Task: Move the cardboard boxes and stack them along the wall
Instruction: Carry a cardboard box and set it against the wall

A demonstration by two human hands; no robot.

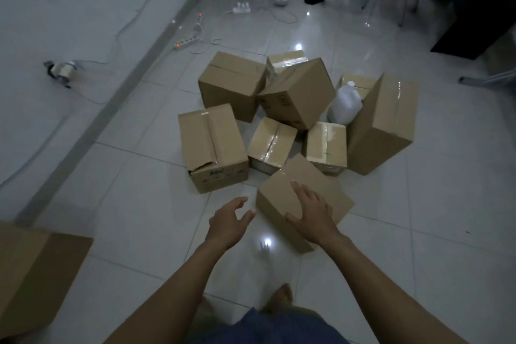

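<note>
We had our right hand (310, 211) spread flat on the nearest box (303, 201) at lower centre, left hand (227, 220) open just beside it, prob to lift it toward the wall (69, 8) at upper left

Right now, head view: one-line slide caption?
Left hand and right hand, both open, reach for the nearest cardboard box in a cluster on the tiled floor.

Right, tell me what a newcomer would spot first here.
A jumble of cardboard boxes fills the middle of the tiled floor, with a white jug wedged among them at the right. Nearer the camera, the open right hand spreads over the nearest box, and the open left hand hovers beside it.
</note>
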